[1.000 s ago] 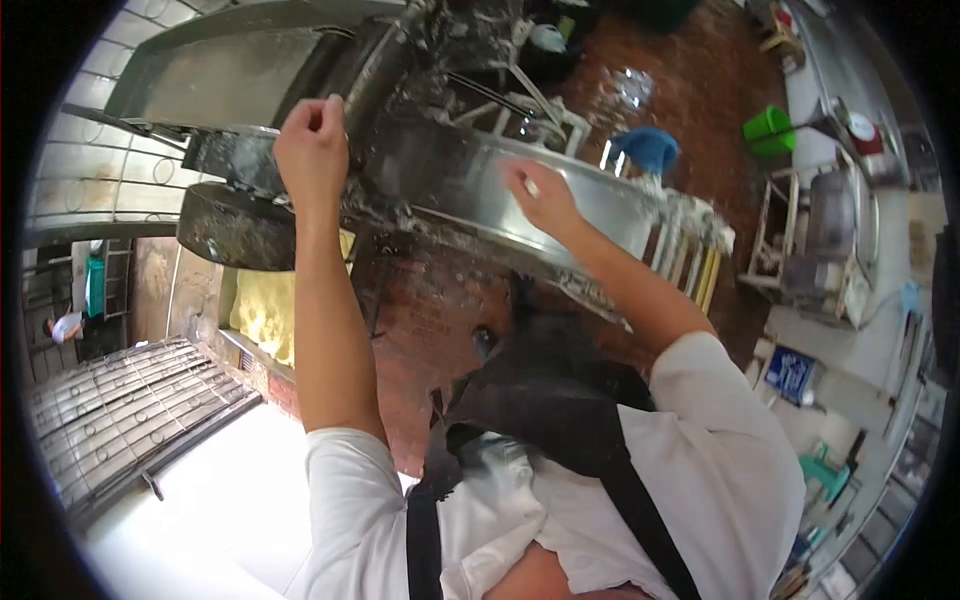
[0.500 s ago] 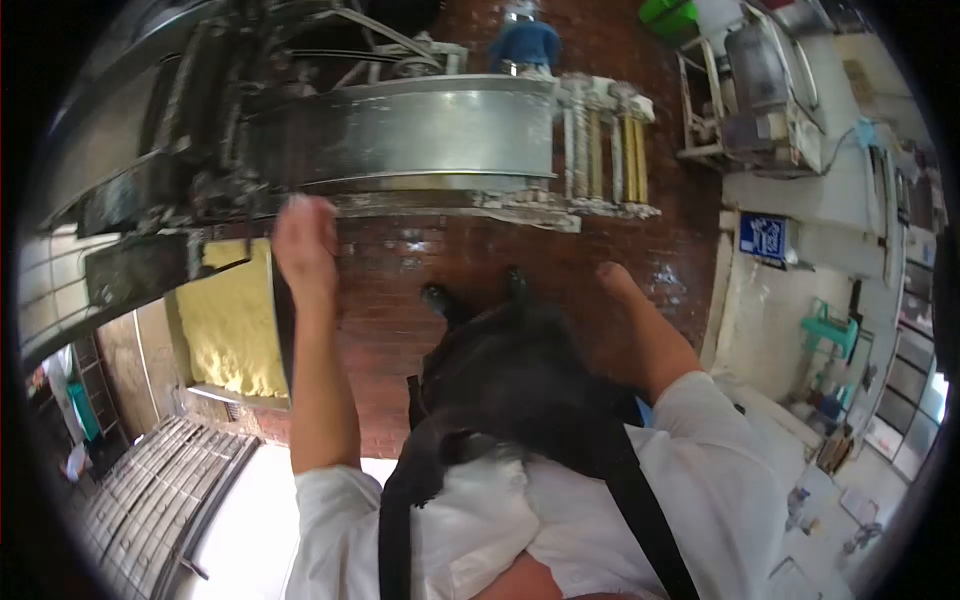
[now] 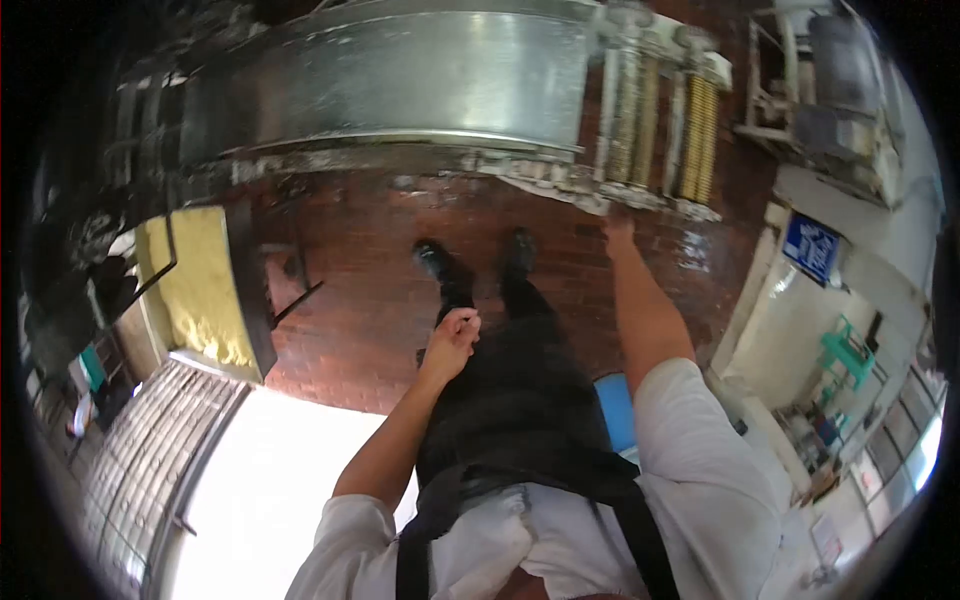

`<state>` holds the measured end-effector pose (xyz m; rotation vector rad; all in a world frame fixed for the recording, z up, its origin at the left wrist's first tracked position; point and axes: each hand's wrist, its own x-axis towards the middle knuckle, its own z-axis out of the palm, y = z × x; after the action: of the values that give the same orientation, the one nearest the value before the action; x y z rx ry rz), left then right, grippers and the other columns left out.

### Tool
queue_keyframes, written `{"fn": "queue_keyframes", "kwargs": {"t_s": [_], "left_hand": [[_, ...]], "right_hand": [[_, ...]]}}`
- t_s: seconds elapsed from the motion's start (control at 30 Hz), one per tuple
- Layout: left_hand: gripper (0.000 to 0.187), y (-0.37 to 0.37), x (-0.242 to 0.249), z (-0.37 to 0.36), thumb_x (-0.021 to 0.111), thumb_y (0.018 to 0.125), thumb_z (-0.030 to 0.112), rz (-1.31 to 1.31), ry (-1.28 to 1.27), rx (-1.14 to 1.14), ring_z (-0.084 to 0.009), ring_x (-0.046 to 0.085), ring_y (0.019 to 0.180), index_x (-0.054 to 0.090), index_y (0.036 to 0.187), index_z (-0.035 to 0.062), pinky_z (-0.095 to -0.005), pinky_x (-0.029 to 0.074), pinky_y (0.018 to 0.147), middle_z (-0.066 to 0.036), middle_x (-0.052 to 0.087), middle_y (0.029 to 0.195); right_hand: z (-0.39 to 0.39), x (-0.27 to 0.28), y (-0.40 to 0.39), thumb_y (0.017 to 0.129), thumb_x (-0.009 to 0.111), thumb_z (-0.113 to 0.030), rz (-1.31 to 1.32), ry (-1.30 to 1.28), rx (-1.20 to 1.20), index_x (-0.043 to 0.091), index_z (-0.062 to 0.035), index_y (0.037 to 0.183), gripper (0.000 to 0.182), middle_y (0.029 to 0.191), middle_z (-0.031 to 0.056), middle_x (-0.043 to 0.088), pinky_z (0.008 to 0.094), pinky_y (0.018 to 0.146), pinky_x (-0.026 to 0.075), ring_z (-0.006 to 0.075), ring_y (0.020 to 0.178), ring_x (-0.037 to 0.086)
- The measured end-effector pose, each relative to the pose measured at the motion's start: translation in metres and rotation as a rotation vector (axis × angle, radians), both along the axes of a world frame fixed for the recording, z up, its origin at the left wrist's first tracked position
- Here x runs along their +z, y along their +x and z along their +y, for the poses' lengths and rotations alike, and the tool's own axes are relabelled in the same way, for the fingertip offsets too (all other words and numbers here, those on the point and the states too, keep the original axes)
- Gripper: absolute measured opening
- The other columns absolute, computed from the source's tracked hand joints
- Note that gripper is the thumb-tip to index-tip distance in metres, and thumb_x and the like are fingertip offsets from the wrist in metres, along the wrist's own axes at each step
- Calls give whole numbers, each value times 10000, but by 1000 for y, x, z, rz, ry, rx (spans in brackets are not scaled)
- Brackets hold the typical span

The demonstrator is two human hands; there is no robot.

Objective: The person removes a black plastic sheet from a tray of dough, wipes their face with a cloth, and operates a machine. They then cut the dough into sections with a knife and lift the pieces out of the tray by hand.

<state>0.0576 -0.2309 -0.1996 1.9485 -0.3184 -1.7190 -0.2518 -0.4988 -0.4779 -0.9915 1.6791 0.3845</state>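
Observation:
My left hand (image 3: 455, 340) hangs in front of the black apron (image 3: 510, 400), its fingers curled in and nothing showing in them. My right hand (image 3: 618, 225) reaches forward on a nearly straight arm. It overlaps the near edge of a long machine, close below the rollers (image 3: 628, 120) at its right end; its fingers are blurred there. A wide, flat metal plate (image 3: 400, 85) forms the top of this machine. Pale, crusted residue coats its front rail (image 3: 530, 170).
Wet red brick flooring (image 3: 350, 270) lies around my shoes (image 3: 430, 257). At left stands a bin of yellow dough-like mass (image 3: 200, 285). A slatted rack (image 3: 160, 450) is behind it. A blue container (image 3: 615, 410) sits by my right side. To the right are a blue sign (image 3: 811, 247) and a green stool (image 3: 848, 355).
The machine and rollers now appear nearer and larger. My left hand has drawn back from the machine's left end to before my apron. My right hand has moved up to the machine's edge.

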Motion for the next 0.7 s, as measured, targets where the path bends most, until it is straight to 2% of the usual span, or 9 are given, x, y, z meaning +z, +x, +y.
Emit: {"fn": "queue_keyframes", "kwargs": {"t_s": [0.07,0.23,0.33,0.4,0.47,0.5,0.57,0.67,0.7], "left_hand": [[283,11,-17,1,569,978,296,-23,-29,37,-117,539,587,591,1104,43,-278,456,564,-52,604,755],[234,19,-48,6,575,973,278,-98,-42,122,-115,540,590,597,1067,65,-278,448,557,-44,604,757],[233,4,-73,18,571,971,281,-47,-61,199,-127,575,635,596,1056,65,-286,472,601,-51,613,757],[269,-11,-84,26,567,982,282,-77,-148,197,-126,571,658,590,1106,44,-282,481,607,-49,617,799],[286,-16,-80,26,567,987,283,-95,-171,194,-123,571,677,587,1126,34,-279,486,608,-46,615,822],[285,-14,-71,25,569,987,284,-98,-149,191,-120,574,685,586,1122,34,-280,486,606,-43,612,823],[280,-4,-60,26,576,984,288,-107,-106,194,-113,580,696,586,1105,35,-279,488,597,-41,605,826],[306,13,-66,47,603,961,333,-103,-156,400,-186,620,701,599,1082,52,-329,492,656,-89,619,760],[289,19,-68,57,598,962,321,-46,-147,524,-159,605,682,602,1078,56,-313,482,625,-65,614,763]], "right_hand": [[-7,-14,-7,989,433,-271,-46,30,-366,407,-143,1465,493,1487,58,375,410,1084,351,264,1335,378],[-28,-29,-46,1003,379,-353,-56,-126,-588,398,-123,1442,496,1339,125,495,530,1064,406,307,1252,457],[-29,7,-38,1008,396,-351,-191,-124,-634,460,-115,1359,427,1233,142,536,548,870,522,290,1045,542],[-19,4,-38,1016,382,-357,-240,-195,-508,483,-112,1314,398,1217,142,523,571,798,525,283,971,548],[-16,-57,-76,1013,403,-358,-297,-221,-513,524,-115,1231,348,1094,133,563,552,718,540,303,899,570],[-3,-55,-74,1007,417,-359,-358,-80,-433,551,-126,1206,334,1014,109,580,521,716,540,295,853,584],[39,-13,-45,981,474,-344,-549,70,-71,602,-145,1139,284,868,62,607,444,687,531,261,767,606],[67,15,40,937,555,-340,-312,447,93,648,-126,1113,293,886,76,678,409,722,533,241,818,667],[80,56,89,934,559,-337,-248,265,493,641,-100,1138,323,948,102,690,409,760,536,265,870,674]]}}
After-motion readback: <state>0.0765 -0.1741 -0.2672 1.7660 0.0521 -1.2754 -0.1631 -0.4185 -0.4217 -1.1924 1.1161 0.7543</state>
